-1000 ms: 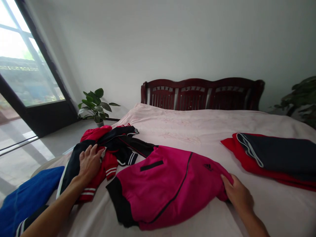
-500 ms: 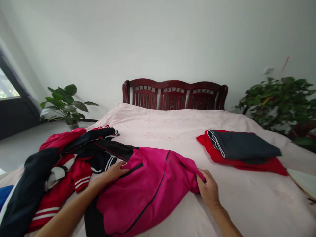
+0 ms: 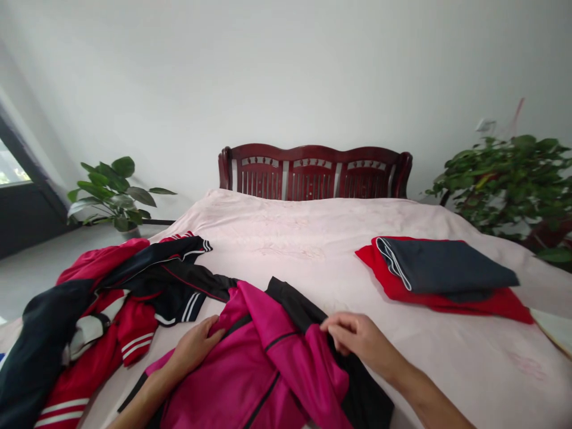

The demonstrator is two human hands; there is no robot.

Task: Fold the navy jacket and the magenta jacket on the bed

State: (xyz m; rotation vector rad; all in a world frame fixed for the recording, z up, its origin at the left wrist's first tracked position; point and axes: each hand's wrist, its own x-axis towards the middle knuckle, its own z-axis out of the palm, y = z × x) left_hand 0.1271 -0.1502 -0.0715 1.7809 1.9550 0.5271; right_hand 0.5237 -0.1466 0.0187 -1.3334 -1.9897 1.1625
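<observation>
A magenta jacket (image 3: 214, 381) with black panels and dark trim lies crumpled on the bed in front of me. At its left side my left hand (image 3: 196, 345) grips the cloth, thumb on top and the other fingertips partly hidden. One magenta-and-black sleeve (image 3: 295, 357) is folded across the front. My right hand (image 3: 364, 342) is closed, its curled fingers pinching at the edge of this folded part. Black cloth of the jacket spreads out beneath that hand.
Left of the jacket lies a loose heap of red and navy clothes (image 3: 53, 322). A folded stack, dark cloth (image 3: 451, 265) over red cloth (image 3: 482, 307), sits at right on the pink bedsheet (image 3: 286, 232). Behind are a wooden headboard (image 3: 313, 170) and potted plants (image 3: 111, 190).
My right hand has brought the jacket's right side inward, so the sleeve now lies across the front and black cloth shows. My left hand has shifted slightly left and down.
</observation>
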